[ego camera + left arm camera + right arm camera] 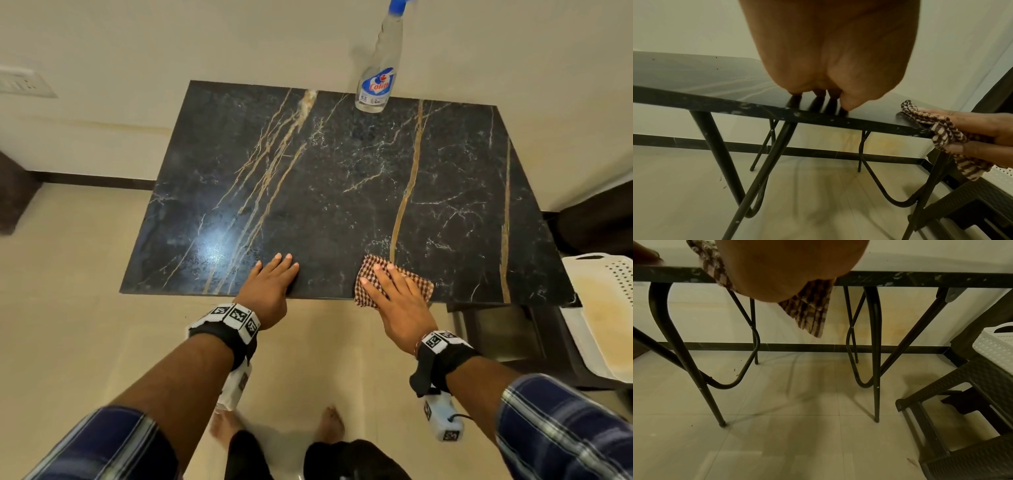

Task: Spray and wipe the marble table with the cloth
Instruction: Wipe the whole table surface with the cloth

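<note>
The black marble table (342,178) with gold veins fills the middle of the head view. A clear spray bottle (376,78) with a blue nozzle stands upright at its far edge. My left hand (277,274) lies flat on the marble at the front edge, holding nothing. My right hand (390,284) presses straight, spread fingers on a brown-and-white checked cloth (370,265) at the front edge, right of the left hand. Part of the cloth (809,309) hangs over the table edge (920,279). In the left wrist view the cloth (937,129) bunches under the right hand (982,126).
A white perforated basket (603,308) sits on a dark woven stool (962,386) just right of the table's front corner. Thin black folding legs (875,353) stand under the top. A wall runs behind the table. My bare feet (329,425) are on the tiled floor.
</note>
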